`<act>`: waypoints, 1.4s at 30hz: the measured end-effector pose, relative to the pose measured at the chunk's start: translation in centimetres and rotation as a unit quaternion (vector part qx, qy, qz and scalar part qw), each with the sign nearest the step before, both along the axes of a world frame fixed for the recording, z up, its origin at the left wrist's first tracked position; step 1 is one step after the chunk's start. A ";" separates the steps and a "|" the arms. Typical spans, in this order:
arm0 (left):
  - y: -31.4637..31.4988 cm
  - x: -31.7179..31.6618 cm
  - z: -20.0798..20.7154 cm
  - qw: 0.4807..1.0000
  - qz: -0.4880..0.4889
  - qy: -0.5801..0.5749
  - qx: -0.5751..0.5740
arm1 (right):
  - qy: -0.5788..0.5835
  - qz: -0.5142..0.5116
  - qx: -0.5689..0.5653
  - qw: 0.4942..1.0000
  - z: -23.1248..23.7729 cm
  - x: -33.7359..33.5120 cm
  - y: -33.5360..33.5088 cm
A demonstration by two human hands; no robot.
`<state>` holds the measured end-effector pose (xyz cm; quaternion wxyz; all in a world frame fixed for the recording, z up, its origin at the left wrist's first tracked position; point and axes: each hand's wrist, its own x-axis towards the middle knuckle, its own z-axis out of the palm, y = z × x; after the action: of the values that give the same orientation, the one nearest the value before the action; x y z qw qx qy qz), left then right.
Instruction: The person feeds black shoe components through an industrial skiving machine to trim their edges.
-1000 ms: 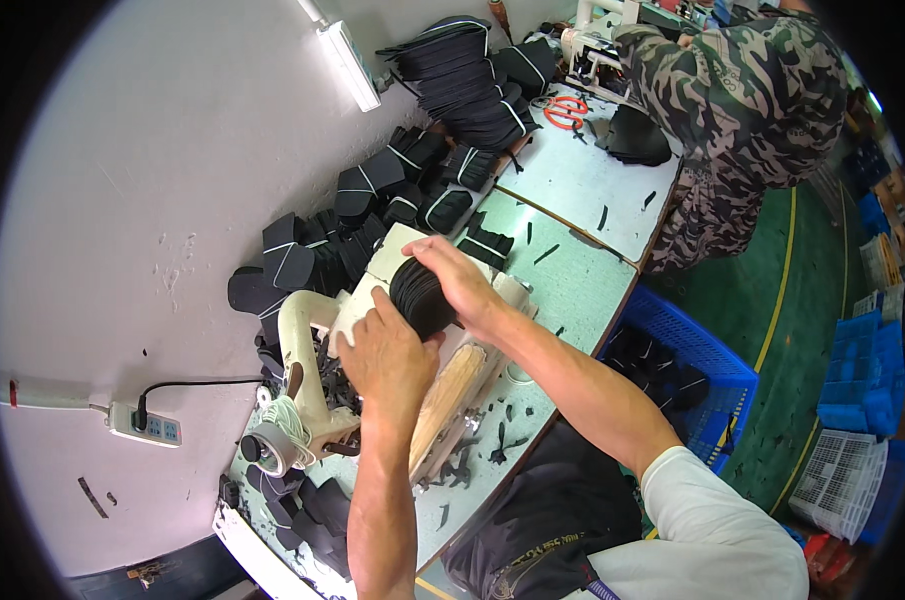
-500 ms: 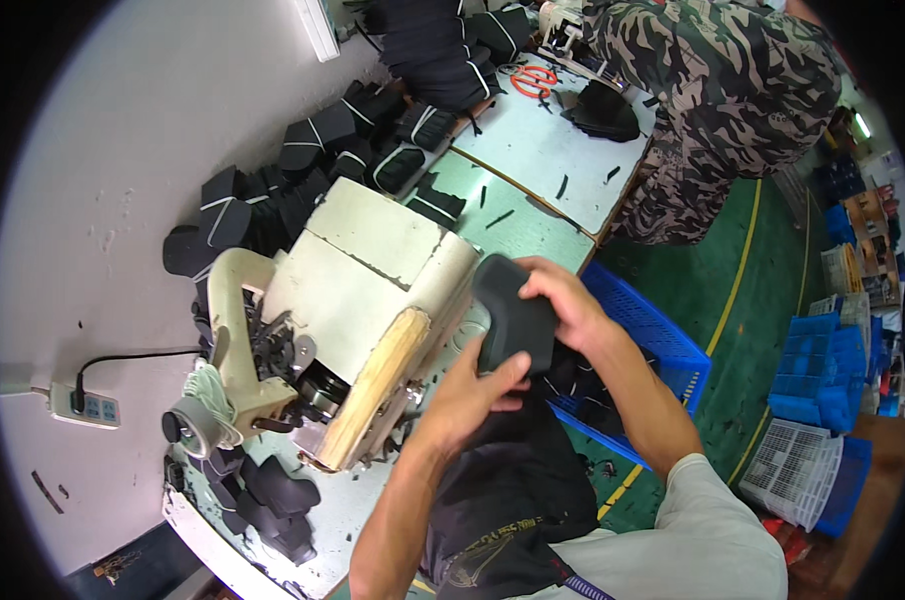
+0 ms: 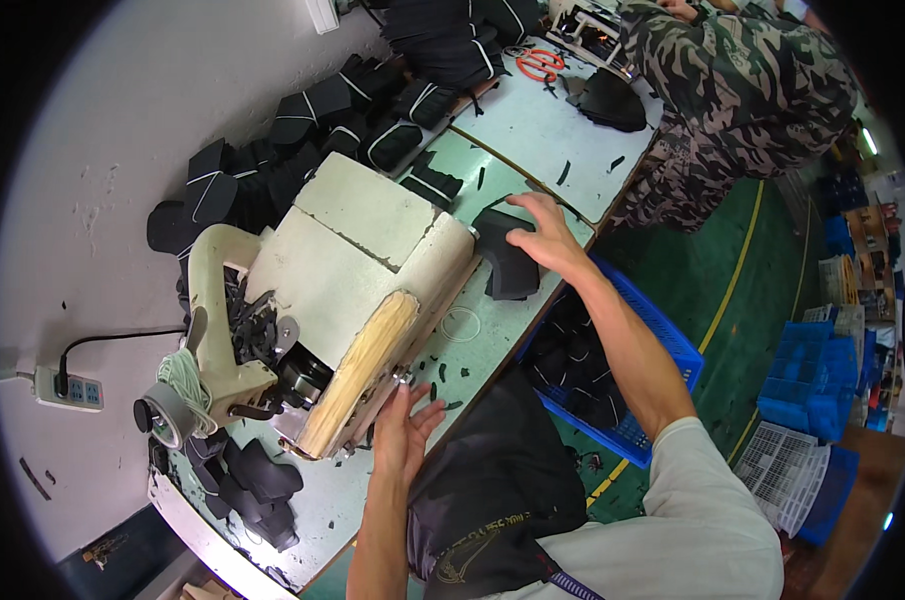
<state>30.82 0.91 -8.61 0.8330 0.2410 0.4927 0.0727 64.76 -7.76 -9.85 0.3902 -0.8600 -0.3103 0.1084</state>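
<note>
My right hand [image 3: 550, 236] grips the far right edge of a stack of black foam pieces [image 3: 509, 268], thumb on the near side and fingers along the far side. The stack is at the table, right beside the end of a cream-coloured sewing-type machine [image 3: 368, 240]. My left hand [image 3: 403, 438] is empty, its fingers apart, close to the machine's metal front parts. On the table between my hands lie a thin pale ring [image 3: 461, 324], perhaps a rubber band, and small black scraps [image 3: 443, 372].
Bundles of black pieces tied with white bands [image 3: 308, 115] line the wall. Loose black pieces [image 3: 258, 485] lie left of the machine. A blue crate [image 3: 688, 365] with black pieces stands on the green floor. Orange-handled scissors [image 3: 541, 65] lie near a person in camouflage clothing [image 3: 738, 95].
Both hands held the foam stack before. My left hand has let go and moved down left toward the machine front. My right hand has taken the stack slightly farther away, to the table.
</note>
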 end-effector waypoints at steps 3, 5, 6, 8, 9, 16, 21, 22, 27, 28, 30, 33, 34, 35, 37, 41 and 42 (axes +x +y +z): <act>0.7 2.1 -1.6 0.988 0.075 -0.089 -0.105 | 0.075 -0.157 0.210 0.962 -1.1 -0.4 -3.2; 1.2 2.1 -3.6 0.979 0.073 -0.126 -0.143 | 0.069 -0.240 0.271 0.930 -3.9 -0.4 -6.4; 1.3 2.2 -4.3 0.968 0.075 -0.160 -0.179 | 0.067 -0.311 0.219 0.923 -6.0 -0.4 -8.2; 1.3 2.8 -4.3 0.968 0.096 -0.140 -0.186 | 0.114 -0.375 0.063 0.918 -7.6 -1.6 -9.3; 1.1 3.4 -4.5 0.958 0.106 -0.164 -0.210 | 0.145 -0.348 0.006 0.926 -10.0 -1.0 -10.9; 0.2 6.0 -2.6 0.989 0.125 0.018 -0.075 | 0.090 0.071 -0.307 0.945 -15.7 1.3 -10.0; -0.4 8.2 -1.1 0.972 0.092 0.217 0.021 | -0.003 0.094 -0.391 0.915 -18.4 4.1 -11.5; 0.2 6.7 -1.3 0.970 0.096 0.222 0.033 | 0.018 0.125 -0.459 0.879 -16.6 2.4 -8.8; -2.2 0.9 4.9 0.993 -0.042 0.110 0.011 | -0.028 0.139 -0.535 0.833 -14.8 3.6 -8.9; -2.6 -1.6 5.6 0.990 -0.091 0.108 0.006 | -0.038 0.154 -0.543 0.825 -13.7 3.3 -7.9; -3.8 -6.2 6.1 0.977 -0.164 0.138 0.015 | -0.144 0.115 -0.430 0.884 -15.2 3.9 -9.5; -3.9 -12.0 6.3 0.976 -0.110 0.188 0.025 | -0.189 0.069 -0.402 0.893 -16.7 3.7 -9.8; -3.6 -13.5 5.9 0.974 -0.075 0.209 0.049 | -0.191 0.076 -0.402 0.892 -15.9 3.0 -9.3; -3.5 -14.8 5.7 0.971 -0.043 0.226 0.071 | -0.130 0.065 -0.436 0.888 -14.4 2.2 -9.1; -2.0 -15.3 5.8 0.975 -0.001 0.203 0.093 | -0.111 0.024 -0.450 0.886 -13.5 1.1 -9.9; 1.7 -15.6 6.5 0.962 0.064 0.176 0.198 | 0.022 0.068 -0.536 0.841 -7.1 -3.2 -8.8; 2.7 -15.5 6.9 0.954 0.063 0.176 0.234 | 0.089 0.138 -0.535 0.829 -5.6 -4.0 -8.9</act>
<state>15.36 3.59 -1.69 0.6475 0.4061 0.6147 0.1948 60.73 -16.67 -15.49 -0.1237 -0.8691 -0.2835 0.3859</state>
